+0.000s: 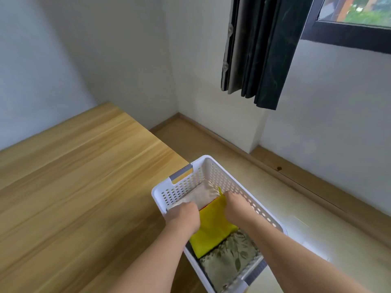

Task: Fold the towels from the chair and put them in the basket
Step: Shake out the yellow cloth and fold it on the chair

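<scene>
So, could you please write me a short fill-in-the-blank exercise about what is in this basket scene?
1. Both hands reach into the white perforated plastic ____.
2. Between the left hand and the right hand lies a folded ____ towel.
3. Nearest the camera in the basket lies a towel with a ____ pattern.
4. Left of the basket is a ____ table.

Missing words: basket; yellow; leaf; wooden
</scene>
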Available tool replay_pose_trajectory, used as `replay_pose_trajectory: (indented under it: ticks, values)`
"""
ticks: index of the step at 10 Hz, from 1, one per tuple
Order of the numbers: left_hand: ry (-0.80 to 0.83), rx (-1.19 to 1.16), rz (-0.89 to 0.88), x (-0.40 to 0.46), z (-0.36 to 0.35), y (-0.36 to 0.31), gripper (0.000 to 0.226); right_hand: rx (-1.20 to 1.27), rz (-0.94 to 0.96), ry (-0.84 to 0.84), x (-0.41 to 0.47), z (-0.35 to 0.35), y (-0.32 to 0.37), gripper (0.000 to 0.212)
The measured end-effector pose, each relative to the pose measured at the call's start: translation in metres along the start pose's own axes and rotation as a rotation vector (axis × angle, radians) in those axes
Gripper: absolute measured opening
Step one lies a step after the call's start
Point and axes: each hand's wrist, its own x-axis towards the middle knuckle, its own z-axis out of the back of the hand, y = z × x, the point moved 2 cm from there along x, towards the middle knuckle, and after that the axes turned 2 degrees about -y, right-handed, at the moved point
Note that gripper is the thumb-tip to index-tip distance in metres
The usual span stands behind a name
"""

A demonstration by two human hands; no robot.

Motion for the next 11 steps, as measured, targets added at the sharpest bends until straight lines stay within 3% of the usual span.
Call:
replay_pose_trajectory:
  ticks: [2, 4, 8, 9, 11]
  values:
    - [0.026, 0.074, 0.015, 0.006, -0.003, -0.003, 0.030, -0.016, -0.003, 0.005, 0.009, -0.011, -0.006, 0.023]
    - [0.014, 0.109, 0.009, 0.014, -0.009, -0.004, 0.028, 0.083, 0.054, 0.030, 0.014, -0.018, -0.007, 0.032]
    - [-0.033, 0.144, -0.014, 0.008, -0.004, -0.006, 0.028, 0.027, -0.041, 0.008, 0.001, -0.008, -0.006, 0.021]
    - [-0.086, 0.104, -0.077, -0.007, 0.007, -0.004, 0.023, 0.051, -0.041, -0.019, -0.015, 0.011, -0.002, 0.029]
    - [-0.319, -0.006, -0.212, -0.053, 0.024, 0.008, 0.032, 0.153, 0.060, -0.229, -0.066, 0.046, 0.009, 0.029]
